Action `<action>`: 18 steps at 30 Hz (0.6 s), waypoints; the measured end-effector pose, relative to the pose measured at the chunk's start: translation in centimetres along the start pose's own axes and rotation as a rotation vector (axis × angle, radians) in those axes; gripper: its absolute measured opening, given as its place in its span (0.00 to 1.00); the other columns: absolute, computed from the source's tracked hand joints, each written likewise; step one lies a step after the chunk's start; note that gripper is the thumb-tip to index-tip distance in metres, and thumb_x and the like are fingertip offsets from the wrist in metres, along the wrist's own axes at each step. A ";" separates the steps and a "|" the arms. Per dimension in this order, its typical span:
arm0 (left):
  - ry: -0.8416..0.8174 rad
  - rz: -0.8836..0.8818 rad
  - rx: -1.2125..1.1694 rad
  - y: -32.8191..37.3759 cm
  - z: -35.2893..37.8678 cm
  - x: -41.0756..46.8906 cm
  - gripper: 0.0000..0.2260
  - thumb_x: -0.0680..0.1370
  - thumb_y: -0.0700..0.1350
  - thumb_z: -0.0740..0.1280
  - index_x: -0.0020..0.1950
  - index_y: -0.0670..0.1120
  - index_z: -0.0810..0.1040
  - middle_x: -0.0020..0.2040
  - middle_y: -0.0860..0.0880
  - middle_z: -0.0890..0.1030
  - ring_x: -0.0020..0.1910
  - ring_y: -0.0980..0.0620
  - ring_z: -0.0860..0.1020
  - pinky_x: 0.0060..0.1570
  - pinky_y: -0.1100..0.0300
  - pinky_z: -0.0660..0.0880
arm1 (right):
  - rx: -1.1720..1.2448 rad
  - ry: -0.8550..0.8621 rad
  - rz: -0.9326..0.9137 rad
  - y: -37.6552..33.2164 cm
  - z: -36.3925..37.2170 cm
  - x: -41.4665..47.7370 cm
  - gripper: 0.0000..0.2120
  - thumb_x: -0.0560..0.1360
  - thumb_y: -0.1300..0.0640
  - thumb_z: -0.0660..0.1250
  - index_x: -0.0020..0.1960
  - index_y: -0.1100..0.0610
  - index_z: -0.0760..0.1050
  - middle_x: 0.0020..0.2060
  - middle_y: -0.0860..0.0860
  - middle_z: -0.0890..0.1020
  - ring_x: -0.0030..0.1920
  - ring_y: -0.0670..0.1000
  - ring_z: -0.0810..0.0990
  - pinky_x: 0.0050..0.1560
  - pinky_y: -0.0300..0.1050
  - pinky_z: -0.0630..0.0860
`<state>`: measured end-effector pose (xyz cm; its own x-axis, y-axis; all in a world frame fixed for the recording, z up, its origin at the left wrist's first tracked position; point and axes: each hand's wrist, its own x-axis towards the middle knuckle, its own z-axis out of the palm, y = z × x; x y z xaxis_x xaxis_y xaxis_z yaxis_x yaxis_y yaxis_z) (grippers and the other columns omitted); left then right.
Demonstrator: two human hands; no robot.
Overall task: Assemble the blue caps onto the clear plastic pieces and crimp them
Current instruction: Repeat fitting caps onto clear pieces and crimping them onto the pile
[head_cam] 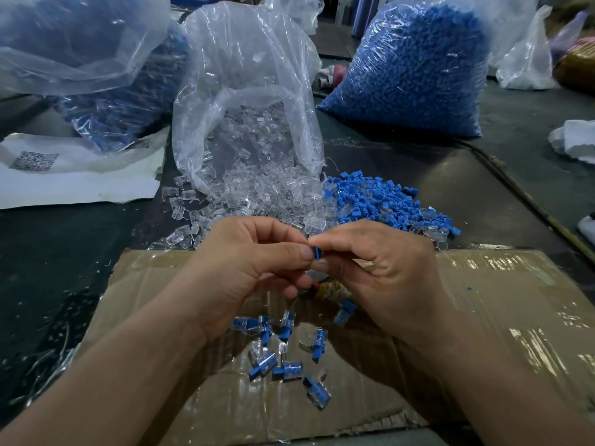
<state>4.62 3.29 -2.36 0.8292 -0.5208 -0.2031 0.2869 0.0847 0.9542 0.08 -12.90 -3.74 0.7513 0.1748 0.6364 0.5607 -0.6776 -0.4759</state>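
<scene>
My left hand (244,265) and my right hand (383,272) meet over a flattened cardboard sheet (483,317). Between their fingertips sits a small blue cap (317,253), pinched from both sides; a clear plastic piece under it is mostly hidden by my fingers. Several finished pieces (283,352), clear bodies with blue caps, lie scattered on the cardboard below my hands. Beyond my hands, loose clear plastic pieces (244,191) spill from an open transparent bag (244,91). A heap of loose blue caps (380,201) lies to their right.
A full bag of blue caps (418,66) stands at the back right. Another plastic bag with blue parts (106,78) leans at the back left, over a white sheet with a QR code (64,175). White rags (576,140) lie at the right edge on the dark table.
</scene>
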 end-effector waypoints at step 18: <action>-0.016 0.019 0.017 -0.3 -0.1 0.2 0.03 0.59 0.38 0.71 0.31 0.43 0.80 0.29 0.44 0.80 0.26 0.52 0.79 0.24 0.66 0.74 | -0.035 -0.006 -0.024 0.1 0.0 0.0 0.10 0.68 0.65 0.71 0.49 0.62 0.81 0.42 0.53 0.84 0.43 0.46 0.82 0.45 0.39 0.79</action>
<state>4.75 3.27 -2.68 0.8265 -0.5327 -0.1819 0.2630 0.0797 0.9615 0.12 -12.99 -3.81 0.7398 0.1955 0.6438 0.5663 -0.6975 -0.4390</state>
